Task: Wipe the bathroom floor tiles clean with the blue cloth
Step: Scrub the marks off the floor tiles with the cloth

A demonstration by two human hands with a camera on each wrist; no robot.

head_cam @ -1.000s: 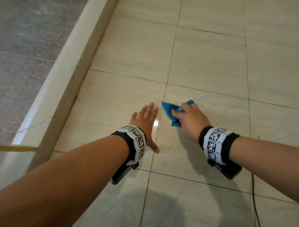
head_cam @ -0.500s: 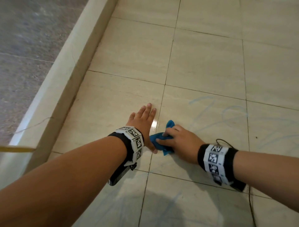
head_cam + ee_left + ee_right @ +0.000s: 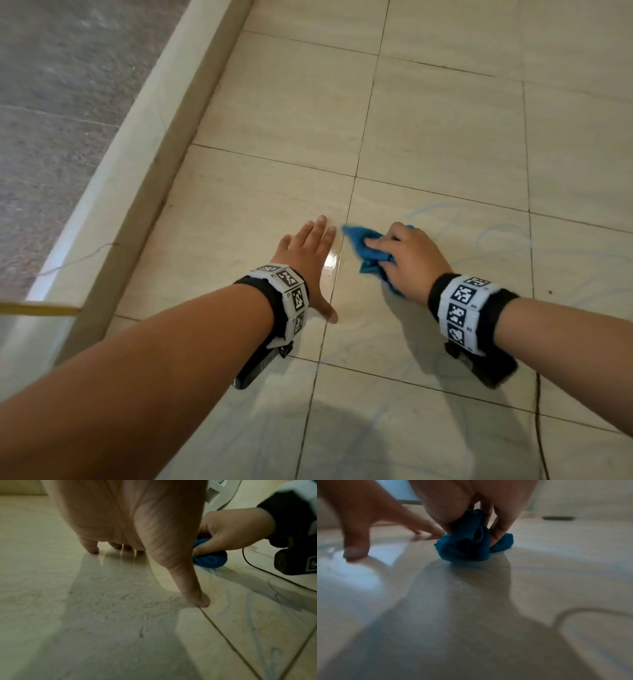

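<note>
A crumpled blue cloth point(image 3: 364, 251) lies bunched on the beige floor tiles point(image 3: 428, 147). My right hand point(image 3: 407, 255) grips it with curled fingers and presses it down on the tile; the right wrist view shows the cloth point(image 3: 467, 543) squeezed between the fingers point(image 3: 501, 524). My left hand point(image 3: 310, 255) rests flat on the neighbouring tile, fingers straight and spread, just left of the cloth. In the left wrist view its thumb point(image 3: 193, 592) touches a grout line, with the cloth point(image 3: 211, 559) beyond. Faint blue scribble marks point(image 3: 493, 233) cover the tiles to the right.
A raised beige kerb point(image 3: 144, 164) runs diagonally along the left, with a rough grey floor point(image 3: 51, 102) beyond it. A thin black cable point(image 3: 541, 428) trails on the tiles at lower right. A yellow strip point(image 3: 37, 308) lies at the left edge.
My right hand pulled the cloth back towards me and the left hand, then pushed it forward and right again. The left hand stayed planted on its tile.
</note>
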